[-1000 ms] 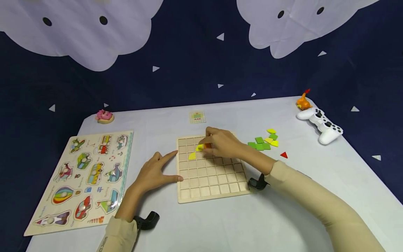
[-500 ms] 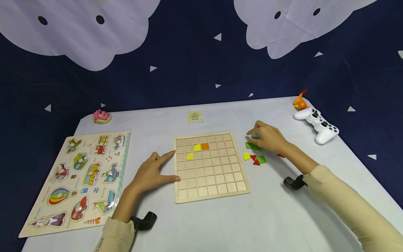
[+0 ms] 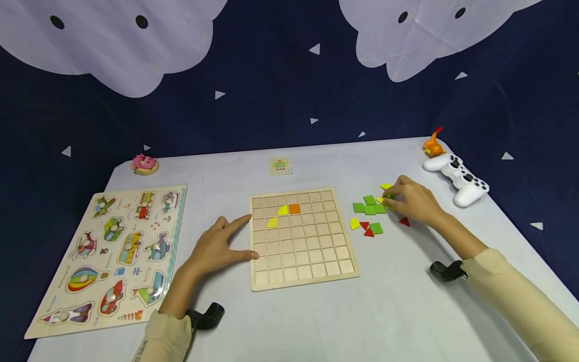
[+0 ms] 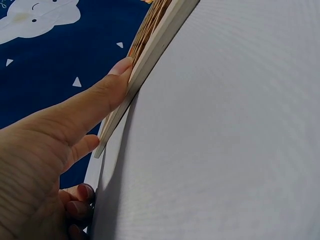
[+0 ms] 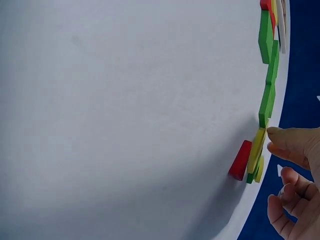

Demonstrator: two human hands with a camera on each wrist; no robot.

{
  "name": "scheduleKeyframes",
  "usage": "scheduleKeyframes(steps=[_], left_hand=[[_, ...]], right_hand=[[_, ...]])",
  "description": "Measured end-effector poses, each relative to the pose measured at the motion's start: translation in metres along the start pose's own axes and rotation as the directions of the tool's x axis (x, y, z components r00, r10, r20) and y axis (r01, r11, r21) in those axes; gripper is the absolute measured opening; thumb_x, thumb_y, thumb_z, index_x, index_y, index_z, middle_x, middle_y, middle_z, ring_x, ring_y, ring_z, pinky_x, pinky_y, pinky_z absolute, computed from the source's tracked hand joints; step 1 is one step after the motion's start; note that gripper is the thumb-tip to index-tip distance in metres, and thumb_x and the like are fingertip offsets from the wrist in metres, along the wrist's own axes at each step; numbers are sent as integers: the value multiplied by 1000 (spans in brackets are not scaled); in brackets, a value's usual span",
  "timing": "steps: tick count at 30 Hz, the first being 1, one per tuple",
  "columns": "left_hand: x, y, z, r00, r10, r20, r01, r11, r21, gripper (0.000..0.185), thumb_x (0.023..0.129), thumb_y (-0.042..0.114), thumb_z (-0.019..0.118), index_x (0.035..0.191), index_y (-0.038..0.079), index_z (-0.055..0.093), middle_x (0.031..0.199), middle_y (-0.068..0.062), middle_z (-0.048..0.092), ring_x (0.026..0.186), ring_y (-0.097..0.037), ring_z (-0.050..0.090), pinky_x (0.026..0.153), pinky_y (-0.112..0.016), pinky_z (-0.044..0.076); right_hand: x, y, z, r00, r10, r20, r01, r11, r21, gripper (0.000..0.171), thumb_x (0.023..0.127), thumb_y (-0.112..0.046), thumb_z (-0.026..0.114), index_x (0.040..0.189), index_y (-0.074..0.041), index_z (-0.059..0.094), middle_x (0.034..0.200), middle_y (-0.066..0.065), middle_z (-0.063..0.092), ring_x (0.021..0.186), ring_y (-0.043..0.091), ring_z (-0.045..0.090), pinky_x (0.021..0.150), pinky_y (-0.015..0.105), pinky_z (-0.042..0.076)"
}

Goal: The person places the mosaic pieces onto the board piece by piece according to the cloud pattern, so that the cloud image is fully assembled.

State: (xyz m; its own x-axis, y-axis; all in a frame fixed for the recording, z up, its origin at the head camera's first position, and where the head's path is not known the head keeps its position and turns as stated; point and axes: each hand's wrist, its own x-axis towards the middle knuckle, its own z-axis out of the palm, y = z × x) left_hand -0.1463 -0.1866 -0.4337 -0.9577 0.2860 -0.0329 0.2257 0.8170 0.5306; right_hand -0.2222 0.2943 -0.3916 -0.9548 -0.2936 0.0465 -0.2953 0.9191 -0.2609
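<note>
Loose tiles (image 3: 372,208) lie in a small scatter on the worktop (image 3: 316,311) just right of the grid board (image 3: 300,239): green squares, yellow pieces, red triangles. Right hand (image 3: 413,202) sits at the scatter's far right edge, fingertips curled down onto a yellow tile (image 5: 257,150) with green ones touching it; whether it already pinches that tile or only touches it, cannot tell. Left hand (image 3: 217,246) lies spread and flat against the board's left edge, forefinger and thumb braced on the rim. On the board: two yellow quarter pieces (image 3: 277,217) and one orange square (image 3: 294,209), near the top middle. Risks, as judged: the tiles touch and overlap, so a lift could drag a neighbour along or flick the red triangle (image 3: 404,221) just beside the hand; a tile could slip from a fingertip hold; if the left hand eases, the board may slide and unseat the set pieces. Hard to read: the fingertips cover the picked tile in the head view; the wrist view shows the tiles edge-on only, shapes unclear. The small pattern card (image 3: 280,166) beyond the board is too small to read. Well left of the board, a peg puzzle (image 3: 108,256); well right, a white controller (image 3: 461,181).
</note>
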Motion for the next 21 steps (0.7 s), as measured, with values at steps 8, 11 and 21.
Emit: scheduleKeyframes(steps=[8, 11, 21], left_hand=[[1, 0, 0, 1000, 2, 7, -2, 1000, -1, 100, 67, 65, 81, 151, 25, 44, 88, -6, 44, 69, -17, 36, 61, -30, 30], [1, 1, 0, 1000, 2, 4, -2, 1000, -4, 99, 67, 63, 82, 151, 25, 44, 87, -6, 42, 68, -18, 35, 61, -30, 30], [0, 2, 0, 1000, 0, 1, 0, 1000, -4, 99, 66, 63, 82, 150, 24, 46, 85, -6, 40, 68, -18, 34, 61, -30, 29]], right_hand=[[-3, 6, 3, 1000, -21, -19, 21, 1000, -12, 24, 88, -20, 76, 105, -3, 77, 93, 9, 55, 74, 20, 51, 58, 32, 40], [-4, 6, 3, 1000, -27, -14, 27, 1000, -13, 25, 88, -19, 76, 106, -2, 77, 92, 9, 55, 75, 20, 50, 58, 32, 40], [3, 7, 3, 994, -110, -17, 109, 993, -55, 21, 86, -12, 76, 104, -2, 77, 88, 7, 55, 72, 17, 49, 59, 31, 41]])
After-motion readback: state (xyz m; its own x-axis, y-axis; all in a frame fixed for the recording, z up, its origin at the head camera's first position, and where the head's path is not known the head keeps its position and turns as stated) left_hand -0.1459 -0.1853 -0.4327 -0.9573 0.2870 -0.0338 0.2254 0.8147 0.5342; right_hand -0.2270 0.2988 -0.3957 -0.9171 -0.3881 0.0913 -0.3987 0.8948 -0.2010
